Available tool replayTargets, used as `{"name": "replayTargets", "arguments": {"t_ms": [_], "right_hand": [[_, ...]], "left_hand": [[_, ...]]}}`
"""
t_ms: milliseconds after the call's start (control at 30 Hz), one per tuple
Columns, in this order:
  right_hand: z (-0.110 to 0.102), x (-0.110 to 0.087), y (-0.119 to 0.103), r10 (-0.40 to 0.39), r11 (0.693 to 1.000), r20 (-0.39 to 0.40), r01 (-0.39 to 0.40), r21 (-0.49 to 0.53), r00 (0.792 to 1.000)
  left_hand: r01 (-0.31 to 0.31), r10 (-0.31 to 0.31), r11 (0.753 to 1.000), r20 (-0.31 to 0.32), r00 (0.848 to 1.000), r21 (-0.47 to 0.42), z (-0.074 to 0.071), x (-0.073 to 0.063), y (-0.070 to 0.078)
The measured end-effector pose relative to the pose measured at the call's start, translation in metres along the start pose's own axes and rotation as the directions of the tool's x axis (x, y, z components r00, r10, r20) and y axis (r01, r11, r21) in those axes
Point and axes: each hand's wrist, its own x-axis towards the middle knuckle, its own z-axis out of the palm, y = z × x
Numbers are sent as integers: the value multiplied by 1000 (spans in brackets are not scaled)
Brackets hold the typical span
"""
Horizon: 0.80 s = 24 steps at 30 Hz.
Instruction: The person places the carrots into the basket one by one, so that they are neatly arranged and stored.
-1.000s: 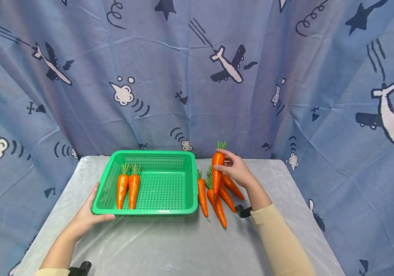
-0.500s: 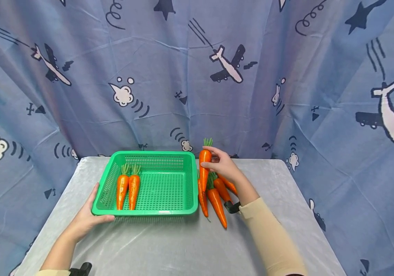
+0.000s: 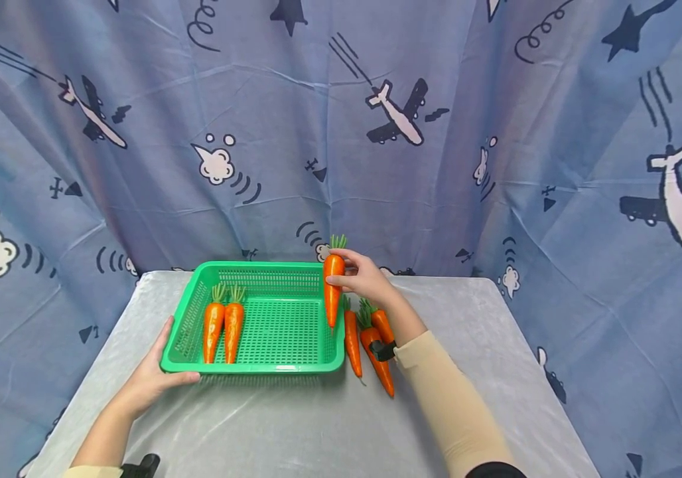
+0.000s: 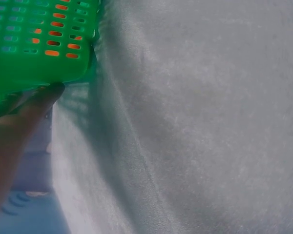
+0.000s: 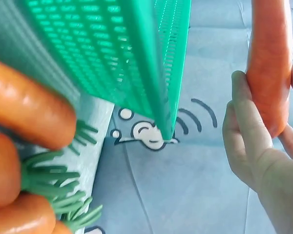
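Note:
A carrot [image 3: 332, 292] with a green stem stub hangs tip down in my right hand [image 3: 371, 275], pinched between thumb and fingers. In the head view it overlaps the right wall of the green plastic basket [image 3: 257, 367]. The right wrist view shows the held carrot [image 5: 269, 63] with fingers on both sides of it. My left hand [image 3: 146, 382] holds the basket's near left corner, thumb along the front rim and fingers along the left side. Two carrots [image 3: 213, 332] lie side by side inside the basket, at its left, stems away from me.
Several more carrots [image 3: 351, 342] lie on the grey cloth-covered table [image 3: 293, 425] just right of the basket, partly hidden by my right wrist. A blue curtain [image 3: 287, 166] with printed airplanes hangs behind and at both sides of the table.
My right hand has carried the carrot left, from above the loose carrots to the basket's right edge. The left hand and the basket stay in place.

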Motion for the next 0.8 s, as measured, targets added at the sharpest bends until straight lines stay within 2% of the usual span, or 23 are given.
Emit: {"name": "replayTargets", "arguments": {"t_ms": [400, 800], "right_hand": [[27, 22, -7, 7, 998, 50, -10, 59, 999], [59, 47, -15, -2, 999, 118, -4, 46, 993]], "left_hand": [[-8, 8, 1000, 0, 1000, -3, 0, -2, 1], [5, -5, 1000, -6, 1000, 20, -2, 1, -5]]}}
